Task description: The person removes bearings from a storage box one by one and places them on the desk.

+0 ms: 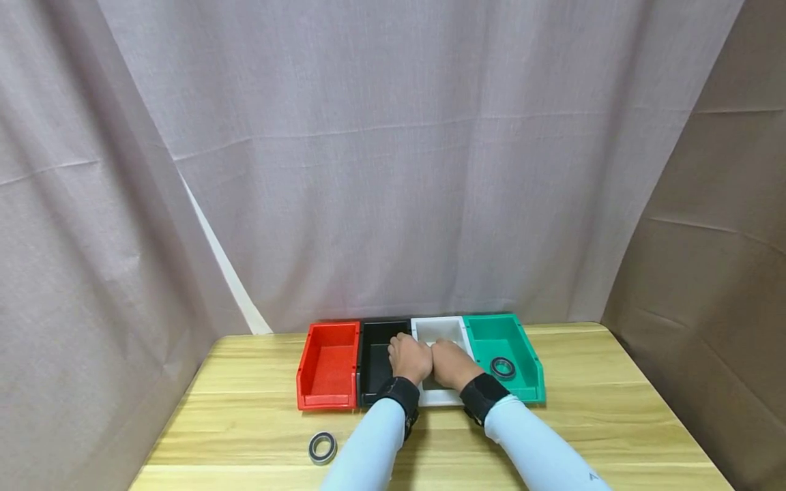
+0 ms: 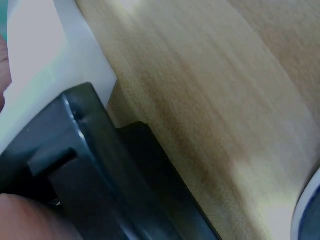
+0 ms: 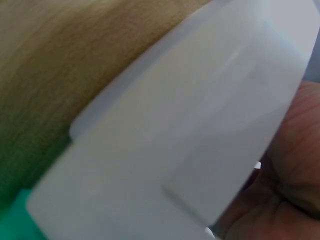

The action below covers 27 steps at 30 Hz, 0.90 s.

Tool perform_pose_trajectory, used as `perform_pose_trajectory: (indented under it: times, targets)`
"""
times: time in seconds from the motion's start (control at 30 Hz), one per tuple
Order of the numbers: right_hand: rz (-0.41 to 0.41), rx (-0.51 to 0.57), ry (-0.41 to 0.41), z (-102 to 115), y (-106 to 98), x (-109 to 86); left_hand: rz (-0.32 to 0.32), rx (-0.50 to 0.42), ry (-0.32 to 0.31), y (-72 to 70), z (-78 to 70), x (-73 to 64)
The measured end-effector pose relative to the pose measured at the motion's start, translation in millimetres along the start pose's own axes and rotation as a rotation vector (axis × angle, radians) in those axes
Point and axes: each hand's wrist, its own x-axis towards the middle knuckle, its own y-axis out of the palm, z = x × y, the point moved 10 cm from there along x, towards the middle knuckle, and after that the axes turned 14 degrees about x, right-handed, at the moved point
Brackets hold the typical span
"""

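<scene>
My left hand (image 1: 410,358) is over the right side of the black bin (image 1: 375,354), by the wall it shares with the white bin (image 1: 439,397). Over the white bin is my right hand (image 1: 453,365), knuckles close against the left hand. Both hands' fingertips are hidden in the head view. In the right wrist view, fingers (image 3: 300,150) are bent behind the white wall, with small pale specks beside them too little to identify. Part of the left hand (image 2: 30,220) shows inside the black bin. Whether either hand grips anything cannot be seen.
A ball bearing (image 1: 494,369) lies in the green bin (image 1: 534,372) on the right. Another bearing (image 1: 312,449) lies on the wooden table (image 1: 245,409), left of my left forearm. The red bin (image 1: 331,368) stands at the row's left end. Grey curtains (image 1: 393,170) hang behind.
</scene>
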Motion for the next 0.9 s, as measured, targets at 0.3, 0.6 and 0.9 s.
perform_pose_trajectory:
  times: [0.3,0.6,0.9]
  targets:
    - [0.006,0.013,-0.014,3.1,-1.3,0.6,-0.007,0.002,-0.024,1.6,1.9,1.2]
    - [-0.01,-0.007,-0.02,0.5,0.5,-2.3,-0.024,-0.002,-0.015,5.1,2.8,0.2]
    - [-0.016,-0.011,-0.046,4.1,-4.3,-2.8,-0.055,0.005,-0.017,2.3,0.8,0.2]
